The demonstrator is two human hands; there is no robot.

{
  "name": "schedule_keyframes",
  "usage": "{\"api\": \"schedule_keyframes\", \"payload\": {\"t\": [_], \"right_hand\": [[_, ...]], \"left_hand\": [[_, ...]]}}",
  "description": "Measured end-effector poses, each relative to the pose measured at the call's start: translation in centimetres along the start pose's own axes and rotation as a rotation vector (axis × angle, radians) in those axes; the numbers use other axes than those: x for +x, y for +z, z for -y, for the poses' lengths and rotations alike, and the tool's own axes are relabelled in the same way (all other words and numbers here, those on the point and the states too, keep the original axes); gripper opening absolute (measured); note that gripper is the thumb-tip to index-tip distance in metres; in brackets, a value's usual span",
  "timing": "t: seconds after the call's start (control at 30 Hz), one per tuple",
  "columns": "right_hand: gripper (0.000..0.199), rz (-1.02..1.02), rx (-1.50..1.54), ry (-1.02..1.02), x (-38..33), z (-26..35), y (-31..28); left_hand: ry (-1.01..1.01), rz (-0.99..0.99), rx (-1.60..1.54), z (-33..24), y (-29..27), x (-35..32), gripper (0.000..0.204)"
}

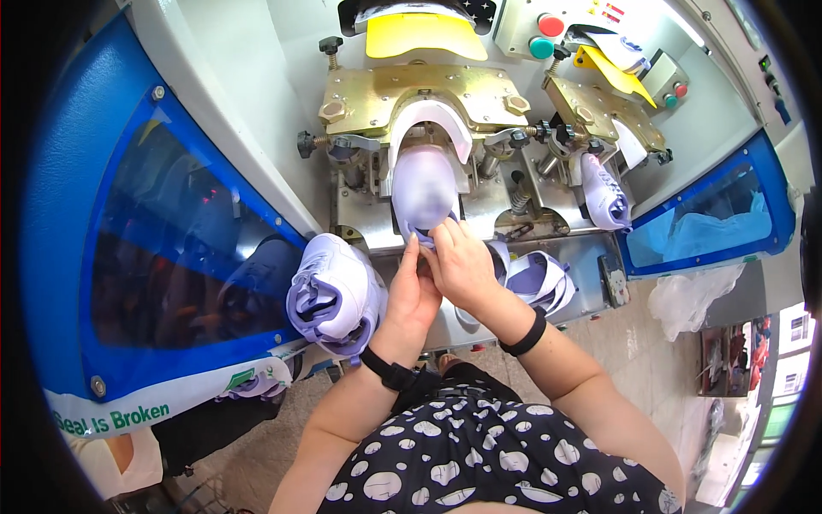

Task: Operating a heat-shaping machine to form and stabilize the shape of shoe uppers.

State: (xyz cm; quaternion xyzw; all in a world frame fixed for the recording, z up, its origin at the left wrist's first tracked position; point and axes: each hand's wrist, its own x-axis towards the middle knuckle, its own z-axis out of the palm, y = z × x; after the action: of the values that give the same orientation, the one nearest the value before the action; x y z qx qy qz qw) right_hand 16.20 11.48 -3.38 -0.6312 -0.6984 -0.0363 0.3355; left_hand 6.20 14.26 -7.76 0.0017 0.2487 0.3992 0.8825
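Observation:
A lavender shoe upper (425,190) sits in the middle of the machine, its far end under a white curved pad (432,120). At its near edge, my left hand (413,295) pinches the rim between thumb and fingers. My right hand (463,261) grips the same edge from the right, fingers bent, close against the left thumb. Behind the pad is a brass-coloured clamp plate (428,90) with black knobs. To the left of my hands stand white-lavender sneakers (334,287); strappy lavender uppers (541,281) lie to the right.
A second station on the right holds another lavender shoe (604,195). Red and green buttons (546,36) are mounted at the back. Blue-framed guards with windows (184,248) flank the machine on both sides. Clear plastic (693,300) hangs at the right.

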Motion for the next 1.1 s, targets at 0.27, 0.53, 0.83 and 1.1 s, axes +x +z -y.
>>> {"api": "schedule_keyframes", "payload": {"t": [0.27, 0.53, 0.83, 1.1], "right_hand": [[0.023, 0.020, 0.017, 0.050, -0.3, 0.7, -1.1], [0.018, -0.130, 0.130, 0.154, -4.4, -2.4, -5.6], [0.023, 0.590, -0.217, -0.263, -6.8, -10.9, -6.4], [0.009, 0.717, -0.321, -0.462, -6.9, -15.2, -3.8]], "left_hand": [[-0.007, 0.008, 0.026, -0.1, 0.0, 0.1, 0.036], [0.027, -0.102, 0.134, 0.0, -0.1, 0.4, 0.031], [0.109, -0.145, 0.212, 0.3, -0.2, 0.4, 0.044], [0.154, -0.169, 0.295, 0.8, -0.3, 0.6, 0.051]]}}
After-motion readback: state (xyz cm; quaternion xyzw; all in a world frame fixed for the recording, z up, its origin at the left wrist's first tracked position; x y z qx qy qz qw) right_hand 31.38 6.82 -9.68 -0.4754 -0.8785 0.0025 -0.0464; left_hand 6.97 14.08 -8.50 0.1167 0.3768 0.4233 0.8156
